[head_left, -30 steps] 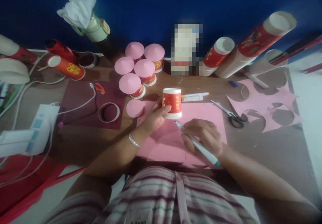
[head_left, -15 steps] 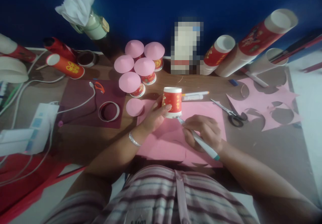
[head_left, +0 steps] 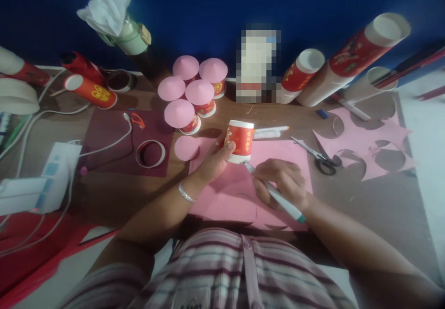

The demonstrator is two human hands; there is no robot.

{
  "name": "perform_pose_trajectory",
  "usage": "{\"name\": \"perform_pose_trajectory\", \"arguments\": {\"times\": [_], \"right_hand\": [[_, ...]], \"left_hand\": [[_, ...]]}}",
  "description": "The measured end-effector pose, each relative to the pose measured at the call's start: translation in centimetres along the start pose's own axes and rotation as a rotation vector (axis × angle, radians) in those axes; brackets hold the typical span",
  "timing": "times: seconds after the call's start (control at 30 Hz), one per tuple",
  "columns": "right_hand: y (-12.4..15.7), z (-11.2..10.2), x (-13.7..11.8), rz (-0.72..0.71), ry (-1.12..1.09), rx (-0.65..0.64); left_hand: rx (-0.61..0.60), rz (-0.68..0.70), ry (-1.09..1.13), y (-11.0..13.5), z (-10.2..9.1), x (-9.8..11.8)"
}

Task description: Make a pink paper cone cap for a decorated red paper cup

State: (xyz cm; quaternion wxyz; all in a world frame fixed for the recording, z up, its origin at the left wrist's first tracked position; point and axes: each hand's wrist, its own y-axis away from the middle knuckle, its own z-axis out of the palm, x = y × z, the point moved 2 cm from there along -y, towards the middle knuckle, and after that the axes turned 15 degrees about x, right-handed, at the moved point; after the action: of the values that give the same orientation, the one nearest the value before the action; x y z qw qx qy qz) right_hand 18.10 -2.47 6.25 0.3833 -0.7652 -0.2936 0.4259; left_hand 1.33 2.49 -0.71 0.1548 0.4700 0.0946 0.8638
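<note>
A red paper cup with white bands and gold print is gripped from the left by my left hand, thumb across its front. My right hand is closed around a white marker pen with a teal end. The pen's tip is at the cup's lower white band; whether it touches I cannot tell. Pink paper sheets lie beneath both hands. Left of the cup is a small pink paper cone. Behind it stand several red cups topped with pink cones.
Scissors and cut pink paper scraps lie to the right. Two markers rest behind the cup. Tall red-and-white tubes stand at the back right. On the left are a cardboard ring, a white cable and a power strip.
The red cup has turned slightly in my left hand and shifted a little right, tilting slightly. My right hand with the marker pen has barely moved.
</note>
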Motion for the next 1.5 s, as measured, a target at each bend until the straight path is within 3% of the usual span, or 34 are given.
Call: {"name": "perform_pose_trajectory", "arguments": {"times": [1.5], "right_hand": [[0.06,0.27,0.09,-0.004,-0.007,-0.04]], "left_hand": [[-0.014,-0.035,-0.002,0.08,0.45,0.38]]}}
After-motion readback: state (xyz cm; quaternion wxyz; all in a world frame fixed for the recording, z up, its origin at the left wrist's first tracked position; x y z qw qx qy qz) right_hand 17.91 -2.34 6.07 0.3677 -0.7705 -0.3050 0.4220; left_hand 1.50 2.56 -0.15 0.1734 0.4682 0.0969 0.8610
